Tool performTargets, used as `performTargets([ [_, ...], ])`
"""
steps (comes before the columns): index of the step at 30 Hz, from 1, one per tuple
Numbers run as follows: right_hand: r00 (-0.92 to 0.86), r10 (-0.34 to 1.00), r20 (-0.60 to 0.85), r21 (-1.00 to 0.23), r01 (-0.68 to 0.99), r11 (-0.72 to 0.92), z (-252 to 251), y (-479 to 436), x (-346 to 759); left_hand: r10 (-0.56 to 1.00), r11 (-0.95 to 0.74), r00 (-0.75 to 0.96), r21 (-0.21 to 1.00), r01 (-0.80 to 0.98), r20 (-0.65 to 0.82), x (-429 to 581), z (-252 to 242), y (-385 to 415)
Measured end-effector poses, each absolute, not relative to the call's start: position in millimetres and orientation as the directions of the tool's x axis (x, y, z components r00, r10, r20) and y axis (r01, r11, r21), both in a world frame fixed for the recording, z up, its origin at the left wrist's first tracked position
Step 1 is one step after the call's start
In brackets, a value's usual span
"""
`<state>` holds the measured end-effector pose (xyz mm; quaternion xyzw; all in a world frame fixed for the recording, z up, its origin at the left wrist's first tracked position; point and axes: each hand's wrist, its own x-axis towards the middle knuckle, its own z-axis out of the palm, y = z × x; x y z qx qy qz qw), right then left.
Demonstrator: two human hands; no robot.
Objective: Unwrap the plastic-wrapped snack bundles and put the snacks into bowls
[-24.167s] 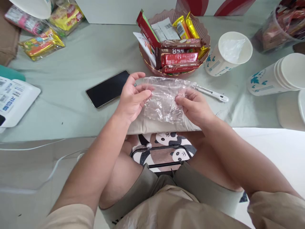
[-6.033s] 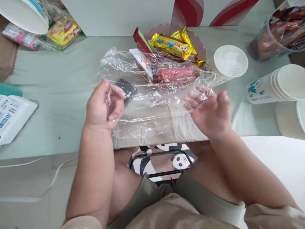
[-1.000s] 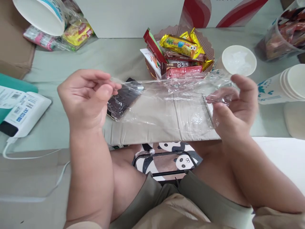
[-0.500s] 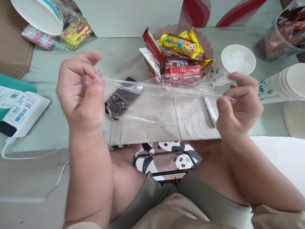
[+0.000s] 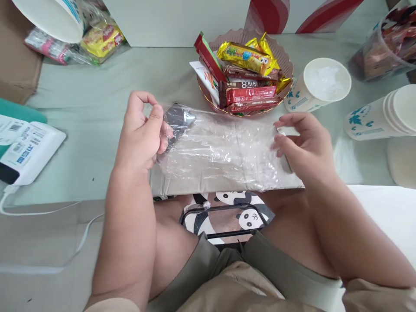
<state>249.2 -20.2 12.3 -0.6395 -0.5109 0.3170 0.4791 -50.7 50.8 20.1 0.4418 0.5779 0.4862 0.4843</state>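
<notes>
A thin, wrinkled sheet of clear plastic film (image 5: 224, 151) spans the space between my two hands, above the front of the table. My left hand (image 5: 143, 130) pinches its left end between thumb and curled fingers. At the opposite end, my right hand (image 5: 302, 141) grips the film's edge with thumb and fingertips. A dark phone (image 5: 175, 121) lies on the table partly behind the film and my left hand. Close to my right hand, a white object (image 5: 287, 164) is mostly covered by film and fingers.
Behind the film stands a scalloped bowl (image 5: 287, 56) of wrapped snacks. To the right are a paper cup (image 5: 300, 93) with clear plastic inside, stacked cups (image 5: 367, 119) and a clear tub (image 5: 381, 47). A white device (image 5: 42, 143) with a cable sits left.
My hands have come closer together, the left moving right and the right slightly left. The film, stretched taut into a narrow band before, is now slack and spread wider.
</notes>
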Motion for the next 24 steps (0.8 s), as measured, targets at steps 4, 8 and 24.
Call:
performTargets([
  [4,0.193,0.941,0.279,-0.913,0.357,0.198,8,-20,259,0.948,0.313,0.021,0.944,0.102,-0.316,-50,23,49],
  [8,-0.133,0.980,0.145,-0.964,0.203,0.170,0,-20,240,0.867,0.397,0.254,0.903,0.166,-0.428,-41,22,46],
  [24,-0.060,0.991,-0.122,-0.993,-0.002,-0.122,-3,-17,207,0.949,0.297,0.070,0.799,-0.523,-0.308,-11,9,41],
])
